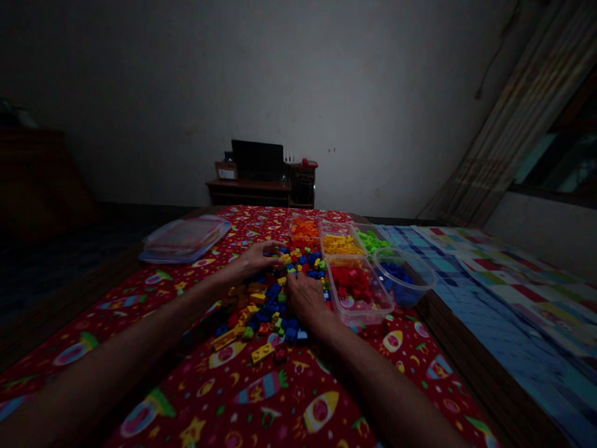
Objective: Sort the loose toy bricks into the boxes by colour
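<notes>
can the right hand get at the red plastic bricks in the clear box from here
Probably yes: the right hand is close beside the clear rectangular plastic box, whose top looks open, so only its side wall stands before the red plastic bricks.

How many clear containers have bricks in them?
5. Orange-brick container, farthest left; yellow-brick container, to its right; green-brick container, right of that; red-brick container, nearer than yellow; blue-brick container, right of red.

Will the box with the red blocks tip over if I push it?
Probably not: the clear box looks wide and low. Its see-through sides look thin, so they may bend. The red blocks look loose, so they might rattle.
</notes>
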{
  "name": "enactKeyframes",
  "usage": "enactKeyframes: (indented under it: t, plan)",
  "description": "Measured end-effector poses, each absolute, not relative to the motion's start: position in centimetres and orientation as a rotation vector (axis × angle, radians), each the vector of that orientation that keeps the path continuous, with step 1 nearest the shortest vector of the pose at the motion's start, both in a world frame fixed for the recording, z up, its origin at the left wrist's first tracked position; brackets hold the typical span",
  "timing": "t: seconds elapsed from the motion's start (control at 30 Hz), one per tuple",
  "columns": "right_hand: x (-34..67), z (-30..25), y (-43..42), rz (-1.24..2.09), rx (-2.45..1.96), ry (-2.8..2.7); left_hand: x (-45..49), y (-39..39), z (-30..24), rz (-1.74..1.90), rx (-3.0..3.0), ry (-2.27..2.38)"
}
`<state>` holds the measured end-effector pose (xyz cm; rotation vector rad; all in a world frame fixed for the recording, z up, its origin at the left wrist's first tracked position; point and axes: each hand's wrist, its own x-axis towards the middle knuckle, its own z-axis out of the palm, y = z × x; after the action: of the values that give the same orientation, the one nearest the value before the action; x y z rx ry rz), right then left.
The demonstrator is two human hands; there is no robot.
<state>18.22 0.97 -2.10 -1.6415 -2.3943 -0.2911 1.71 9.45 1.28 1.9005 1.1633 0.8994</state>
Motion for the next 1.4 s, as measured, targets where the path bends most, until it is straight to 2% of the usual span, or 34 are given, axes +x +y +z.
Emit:
enactKeyframes:
  t: [0.3, 0.6, 0.9, 1.0, 1.13, 1.27, 1.4]
  plan:
    - [18.2, -2.1, 1.0, -0.298, -1.637, -2.399, 2.1, 9.5, 0.7, 0.928, 2.182, 1.234]
    - [18.1, -2.2, 1.0, -0.278, -1.639, -2.388, 4.0, 14.2, 2.7, 1.036, 1.963, 1.197]
    - [18.2, -2.3, 1.2, -0.219, -1.612, -2.386, 9.6, 18.3, 6.9, 1.023, 2.404, 1.638]
    - [18.3, -2.7, 1.3, -0.228, -1.589, -2.378, 8.4, 17.0, 6.7, 0.817, 2.588, 1.524]
    - [18.2, -2.6, 1.3, -0.215, -1.609, -2.361, 5.2, 13.5, 4.5, 0.518, 2.697, 1.147]
    - [18.7, -0.8, 0.7, -0.156, -1.639, -2.381, 3.0, 11.0, 1.9, 0.499, 2.8, 1.0]
    - [19.3, 1.0, -0.1, -0.156, -1.719, -2.32, 2.4, 10.1, 1.1, 0.623, 2.743, 1.097]
